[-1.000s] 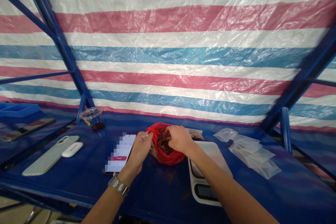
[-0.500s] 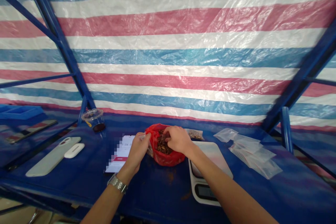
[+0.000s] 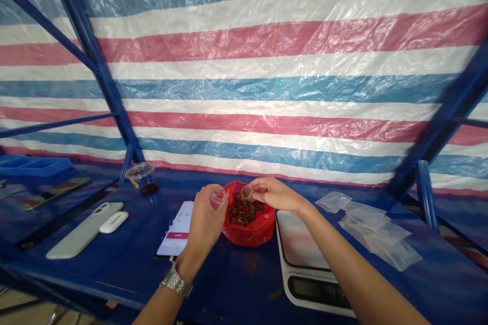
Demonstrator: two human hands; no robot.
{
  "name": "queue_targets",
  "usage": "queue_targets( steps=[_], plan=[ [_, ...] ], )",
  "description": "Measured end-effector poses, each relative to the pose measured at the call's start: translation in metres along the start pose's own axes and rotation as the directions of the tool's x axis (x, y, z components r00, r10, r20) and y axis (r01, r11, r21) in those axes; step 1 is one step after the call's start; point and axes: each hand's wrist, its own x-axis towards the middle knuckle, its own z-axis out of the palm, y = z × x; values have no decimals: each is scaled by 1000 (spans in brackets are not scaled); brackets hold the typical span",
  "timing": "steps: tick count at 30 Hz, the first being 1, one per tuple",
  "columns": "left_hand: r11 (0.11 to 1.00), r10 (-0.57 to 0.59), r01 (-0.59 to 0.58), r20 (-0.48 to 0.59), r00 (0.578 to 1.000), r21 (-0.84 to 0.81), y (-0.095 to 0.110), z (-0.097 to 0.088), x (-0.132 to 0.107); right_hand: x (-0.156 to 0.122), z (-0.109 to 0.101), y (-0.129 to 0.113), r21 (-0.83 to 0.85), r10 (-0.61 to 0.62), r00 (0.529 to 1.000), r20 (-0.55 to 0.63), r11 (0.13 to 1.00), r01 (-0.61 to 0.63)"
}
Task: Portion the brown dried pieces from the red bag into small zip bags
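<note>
A red plastic bag (image 3: pixel 253 231) full of small brown pieces stands open on the blue table (image 3: pixel 236 279). My left hand (image 3: pixel 206 223) is closed on a small clear plastic bag (image 3: pixel 217 196) at the red bag's left rim. My right hand (image 3: pixel 272 194) hovers above the red bag and pinches a small clear cup (image 3: pixel 247 193). A white kitchen scale (image 3: pixel 308 259) sits just right of the red bag, under my right forearm.
A phone (image 3: pixel 178 227) with a lit screen lies left of my left hand. Farther left are a pale phone case (image 3: pixel 82 231), a white earbud case (image 3: pixel 114 222) and a clear cup (image 3: pixel 143 176). Several empty clear bags (image 3: pixel 375 231) lie at the right. Blue frame posts flank the table.
My right hand has come up out of the red bag, now holding a small clear cup above it. My left hand lifted the small clear bag slightly. The camera shifted closer.
</note>
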Motion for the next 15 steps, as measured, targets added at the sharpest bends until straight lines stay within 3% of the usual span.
queue_targets(
  steps=[4,8,12,15],
  plan=[
    [999,-41,41,102,994,-3,5,6,-5,-12,-2,-32,-27,-58,998,-24,998,57],
    [992,-71,85,146,987,-91,9,13,-8,-15,11,-54,-187,-187,981,-43,967,176],
    [985,-70,92,147,987,-143,10,19,-10,-14,23,-64,-462,-339,935,-106,849,256],
    [989,-64,82,137,989,-126,9,22,-12,-14,25,-65,-500,-434,899,-55,792,351]
  ],
)
